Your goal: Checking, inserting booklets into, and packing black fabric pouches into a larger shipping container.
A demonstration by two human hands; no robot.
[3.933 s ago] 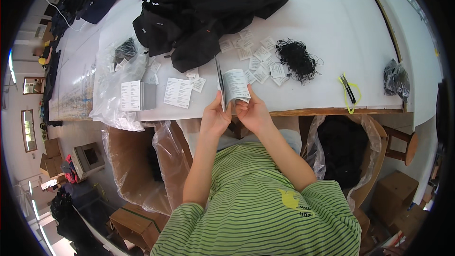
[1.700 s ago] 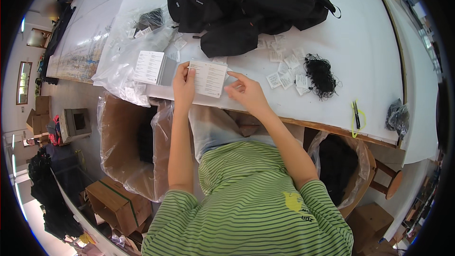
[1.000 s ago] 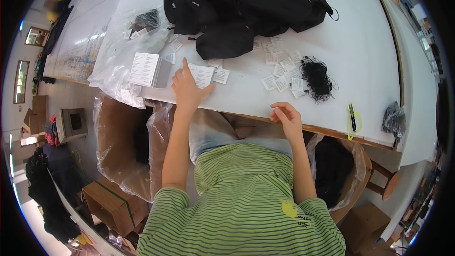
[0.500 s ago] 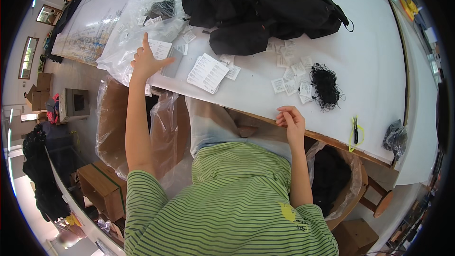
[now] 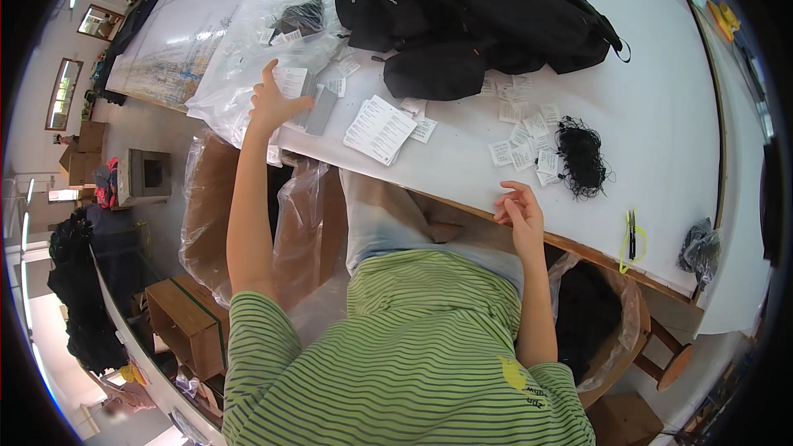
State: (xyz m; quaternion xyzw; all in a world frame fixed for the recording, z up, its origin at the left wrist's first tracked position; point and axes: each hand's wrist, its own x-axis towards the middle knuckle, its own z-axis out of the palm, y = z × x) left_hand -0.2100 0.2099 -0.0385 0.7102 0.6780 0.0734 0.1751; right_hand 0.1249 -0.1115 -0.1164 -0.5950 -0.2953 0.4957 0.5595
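Observation:
My left hand [image 5: 275, 106] reaches over the table's near left edge with thumb and forefinger spread wide. It is beside a stack of printed white cards [image 5: 292, 83] and a grey-sided stack [image 5: 319, 111]. No held thing shows in it. My right hand [image 5: 523, 213] hovers at the table's front edge, fingers loosely bent and apart, with nothing visible in it. Between the hands lies a fanned pile of printed white sheets [image 5: 379, 130]. Small white labels [image 5: 522, 144] are scattered beyond my right hand, next to a tangle of black strings [image 5: 581, 158].
Black bags [image 5: 487, 16] are heaped at the back of the white table [image 5: 661, 107]. Clear plastic [image 5: 223, 74] covers the left part. Yellow-handled snips [image 5: 632, 239] and a dark bundle in plastic [image 5: 700, 252] lie at the right. Plastic-lined cartons [image 5: 211, 215] stand below the edge.
The whole view has shifted, so the table and its things appear slightly farther right. Both hands keep nearly the same places over the table; the right fingers look slightly looser.

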